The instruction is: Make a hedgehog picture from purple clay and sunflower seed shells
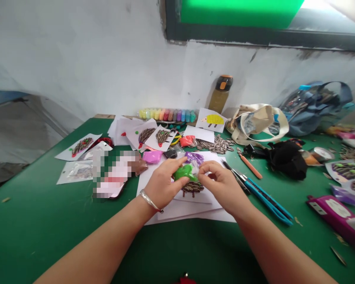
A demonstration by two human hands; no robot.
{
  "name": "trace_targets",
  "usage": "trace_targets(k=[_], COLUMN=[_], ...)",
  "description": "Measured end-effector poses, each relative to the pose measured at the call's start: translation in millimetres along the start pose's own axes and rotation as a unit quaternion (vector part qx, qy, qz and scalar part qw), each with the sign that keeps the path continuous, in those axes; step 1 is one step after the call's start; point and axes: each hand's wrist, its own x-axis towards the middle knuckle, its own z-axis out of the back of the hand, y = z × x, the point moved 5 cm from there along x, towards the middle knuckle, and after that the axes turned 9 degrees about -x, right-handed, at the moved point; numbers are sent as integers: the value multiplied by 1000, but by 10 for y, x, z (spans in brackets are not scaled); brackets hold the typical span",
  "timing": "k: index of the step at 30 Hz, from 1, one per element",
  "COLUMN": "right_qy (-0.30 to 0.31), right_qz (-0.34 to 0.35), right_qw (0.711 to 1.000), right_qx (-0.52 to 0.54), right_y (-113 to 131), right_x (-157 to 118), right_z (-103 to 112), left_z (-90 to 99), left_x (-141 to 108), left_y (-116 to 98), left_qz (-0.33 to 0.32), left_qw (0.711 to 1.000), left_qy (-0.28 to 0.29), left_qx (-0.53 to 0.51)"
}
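Near the middle, my left hand (pixel 165 183), with a silver bangle at the wrist, holds a bag of green clay (pixel 183 172) between thumb and fingers. My right hand (pixel 220 184) is closed at the bag's right edge, its thumb and fingertips pinched on the clear plastic. Below the bag lies a paper with a hedgehog made of seeds (pixel 193 188), partly covered by the hands. It rests on a stack of white sheets (pixel 177 211). Just behind the hands are purple clay (pixel 194 157) and a pink clay bag (pixel 152 157).
Blue tweezers (pixel 266 199) and an orange-handled tool (pixel 251 165) lie to the right. Sunflower seeds (pixel 217 145), seed pictures and coloured clay tubes (pixel 168 114) are behind. A bottle (pixel 219 94), cream bag (pixel 257 122), black cloth (pixel 290 159) and magenta case (pixel 337 217) stand or lie farther around.
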Motion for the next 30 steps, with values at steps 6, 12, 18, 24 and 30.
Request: trace_targets(k=[6, 12, 18, 24, 30], right_qy=[-8, 19, 22, 49, 73], right_qz=[36, 60, 82, 93, 45], right_qw=[998, 996, 994, 993, 989], right_qx=[50, 64, 63, 60, 118], right_y=[0, -34, 10, 31, -82], right_x=[-43, -44, -53, -52, 14], right_z=[4, -19, 25, 74, 62], left_z=[-86, -207, -241, -203, -156], left_x=[-3, -37, -46, -48, -62], left_y=[114, 127, 122, 167, 180], left_qz=[173, 288, 319, 337, 352], left_qw=[969, 863, 800, 804, 805], left_qy=[60, 111, 106, 82, 51], left_qx=[-168, -399, -498, -483, -475])
